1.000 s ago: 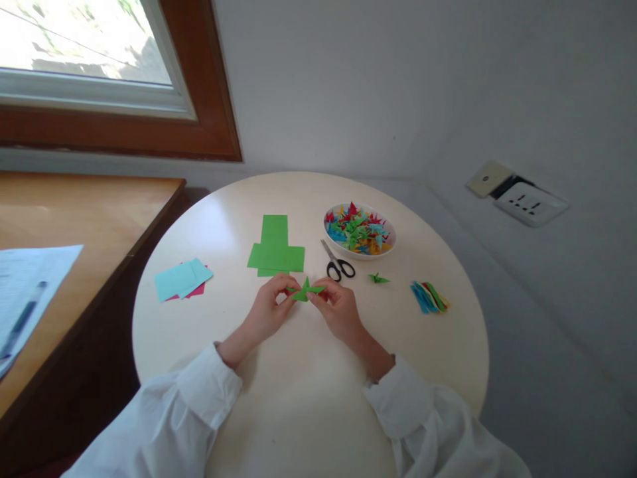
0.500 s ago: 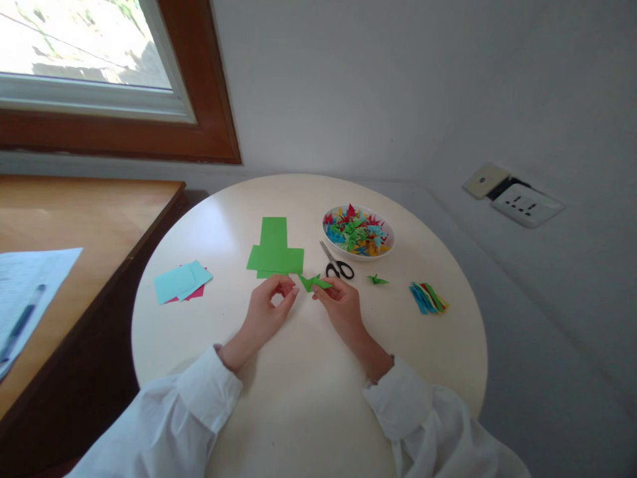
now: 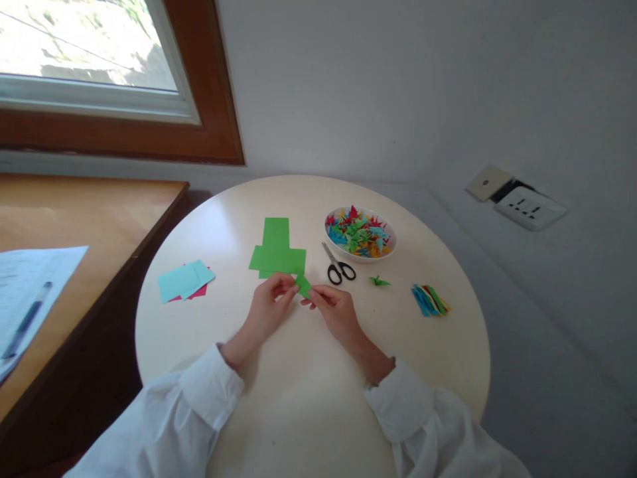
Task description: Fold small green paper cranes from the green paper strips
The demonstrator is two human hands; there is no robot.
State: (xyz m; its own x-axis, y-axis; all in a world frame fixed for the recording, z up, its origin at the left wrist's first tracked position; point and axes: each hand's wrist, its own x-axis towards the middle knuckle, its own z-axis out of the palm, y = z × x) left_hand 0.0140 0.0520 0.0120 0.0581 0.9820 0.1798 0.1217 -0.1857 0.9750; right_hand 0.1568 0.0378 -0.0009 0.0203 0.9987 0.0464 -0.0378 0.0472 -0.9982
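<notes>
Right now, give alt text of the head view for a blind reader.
A left hand and right hand pinch a small folded green paper piece over a rounded white table. Beyond lie flat green paper sheets, black-handled scissors and a white bowl of colourful folded-paper figures.

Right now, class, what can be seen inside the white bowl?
The white bowl holds folded paper pieces in red, green, blue and orange. Whatever lies beneath the top layer is covered.

Green folded paper (image 3: 302,287), edges partly hidden by the hands (image 3: 263,311)
</notes>
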